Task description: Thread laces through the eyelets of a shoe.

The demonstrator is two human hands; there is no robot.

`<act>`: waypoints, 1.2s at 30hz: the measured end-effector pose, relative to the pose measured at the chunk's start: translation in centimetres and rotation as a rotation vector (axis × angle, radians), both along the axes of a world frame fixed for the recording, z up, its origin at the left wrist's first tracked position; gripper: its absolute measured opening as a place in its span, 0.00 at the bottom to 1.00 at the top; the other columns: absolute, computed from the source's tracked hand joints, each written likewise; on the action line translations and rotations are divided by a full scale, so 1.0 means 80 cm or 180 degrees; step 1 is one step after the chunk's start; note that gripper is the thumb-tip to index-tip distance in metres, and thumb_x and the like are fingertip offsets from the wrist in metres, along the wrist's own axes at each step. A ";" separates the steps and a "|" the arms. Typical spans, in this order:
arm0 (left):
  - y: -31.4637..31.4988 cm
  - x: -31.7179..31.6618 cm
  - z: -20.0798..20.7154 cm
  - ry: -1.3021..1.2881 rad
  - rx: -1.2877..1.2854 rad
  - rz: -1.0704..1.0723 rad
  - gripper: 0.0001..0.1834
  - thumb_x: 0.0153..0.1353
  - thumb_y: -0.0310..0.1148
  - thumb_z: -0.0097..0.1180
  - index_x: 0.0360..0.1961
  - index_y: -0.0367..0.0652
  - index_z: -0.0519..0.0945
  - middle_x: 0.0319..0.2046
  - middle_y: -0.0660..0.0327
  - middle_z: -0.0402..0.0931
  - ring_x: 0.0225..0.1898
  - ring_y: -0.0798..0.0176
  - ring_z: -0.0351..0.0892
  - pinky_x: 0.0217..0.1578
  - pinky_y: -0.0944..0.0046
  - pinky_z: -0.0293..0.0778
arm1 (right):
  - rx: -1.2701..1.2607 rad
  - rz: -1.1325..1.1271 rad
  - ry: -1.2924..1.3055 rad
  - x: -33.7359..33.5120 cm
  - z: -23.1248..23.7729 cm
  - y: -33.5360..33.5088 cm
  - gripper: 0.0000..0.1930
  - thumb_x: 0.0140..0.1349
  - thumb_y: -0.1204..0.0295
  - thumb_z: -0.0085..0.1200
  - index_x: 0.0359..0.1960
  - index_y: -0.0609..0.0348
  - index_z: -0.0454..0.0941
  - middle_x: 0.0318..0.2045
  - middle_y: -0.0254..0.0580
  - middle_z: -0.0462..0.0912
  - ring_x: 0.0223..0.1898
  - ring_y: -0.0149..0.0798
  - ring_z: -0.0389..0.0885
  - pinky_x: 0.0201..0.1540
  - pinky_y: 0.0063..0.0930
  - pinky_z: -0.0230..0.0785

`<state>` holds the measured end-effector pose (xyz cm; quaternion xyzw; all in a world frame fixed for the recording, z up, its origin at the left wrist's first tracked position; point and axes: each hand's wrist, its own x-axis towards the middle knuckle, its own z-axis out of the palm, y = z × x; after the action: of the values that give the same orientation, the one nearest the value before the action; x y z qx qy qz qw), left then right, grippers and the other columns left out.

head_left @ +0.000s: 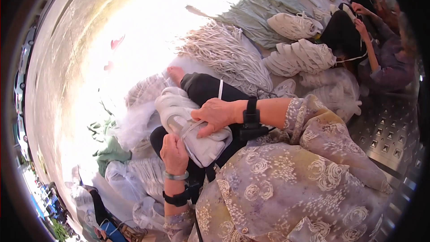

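A white shoe (197, 141) rests across my dark-trousered lap, its toe pointing away from me. My right hand (216, 114) lies over its lacing area, fingers bent and pinching at a white shoelace. A strip of white lace (220, 88) sticks up behind that hand. Beside the shoe's left edge, my left hand (174, 154) is closed in a fist. A thin stretch of lace runs over the shoe toward it, and its end appears to be in the fist, though the fingers partly hide this.
Ahead lies a big heap of white laces (228, 56). Stacked white shoes (300, 58) stand to the right, near a co-worker (387, 58) handling a lace. Plastic-wrapped shoes (134, 179) and green cloth (109, 145) lie on the left. A perforated metal surface (387, 139) is at far right.
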<state>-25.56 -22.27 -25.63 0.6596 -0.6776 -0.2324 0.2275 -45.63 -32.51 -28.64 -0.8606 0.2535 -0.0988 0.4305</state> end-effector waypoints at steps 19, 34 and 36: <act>0.135 0.221 -0.078 -0.0900 0.1042 0.0313 0.14 0.53 0.37 0.53 0.40 0.45 0.69 0.34 0.49 0.72 0.33 0.45 0.71 0.37 0.50 0.66 | -0.0127 -0.0093 0.0023 -0.015 0.010 -0.005 0.31 0.46 0.43 0.54 0.32 0.66 0.71 0.24 0.55 0.78 0.33 0.56 0.78 0.36 0.42 0.68; 0.078 -0.010 0.015 -0.1011 0.0049 -0.0405 0.46 0.40 0.58 0.62 0.53 0.32 0.66 0.35 0.54 0.72 0.39 0.53 0.69 0.41 0.56 0.60 | -0.0144 0.0574 0.0505 -0.055 0.039 0.026 0.45 0.37 0.42 0.63 0.47 0.68 0.62 0.28 0.57 0.78 0.36 0.57 0.78 0.40 0.42 0.67; 0.082 -0.016 0.015 -0.1144 0.0003 -0.0233 0.45 0.40 0.57 0.62 0.52 0.32 0.66 0.33 0.55 0.72 0.37 0.54 0.69 0.39 0.57 0.60 | -0.0189 0.0750 0.0529 -0.047 0.039 0.030 0.43 0.38 0.44 0.64 0.45 0.69 0.62 0.28 0.57 0.78 0.36 0.57 0.78 0.39 0.42 0.67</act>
<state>-26.84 -15.68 -24.42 0.6656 -0.7308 -0.1192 0.0939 -49.37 -30.13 -25.56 -0.9020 0.1825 0.0166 0.3910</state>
